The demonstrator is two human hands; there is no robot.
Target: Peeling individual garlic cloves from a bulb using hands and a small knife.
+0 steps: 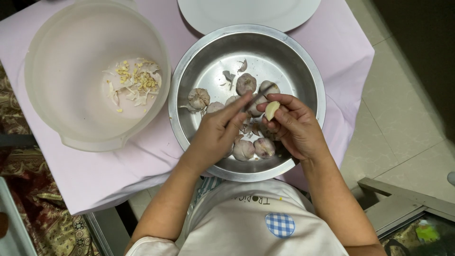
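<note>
The right hand [294,125] holds one pale garlic clove [271,110] above the steel bowl [303,66], pinched between the thumb and the first fingers [284,100]. The clove is over the right half of this bowl, just above the loose garlic bulbs [244,149] that lie on its bottom. The left hand [215,135] comes from the near rim of the bowl, and its extended fingers [239,106] touch or almost touch the clove. They are not closed around anything that I can see; something thin and dark may be between them, but it is too small to tell.

The long axis of the clove runs from the near-left side of the bowl to its far-right side, somewhat steep. The narrower end seems to point toward the near rim and the rounder end toward the far rim, although the fingers hide part of it.

In my judgement, the main risk is that the clove slips. It is smooth and it is held only at its edges, so a strong pull on the skin could push it out of the grasp. Then it would fall back among the bulbs in the bowl, or over the right rim onto the floor. Also, pieces of skin [230,76] could spread on the pink cloth of the bench [95,175] instead of into the plastic bowl [47,57] on the left of the steel bowl, where peelings and small bits already lie. A white plate [213,14] stands just beyond the far rim.
</note>
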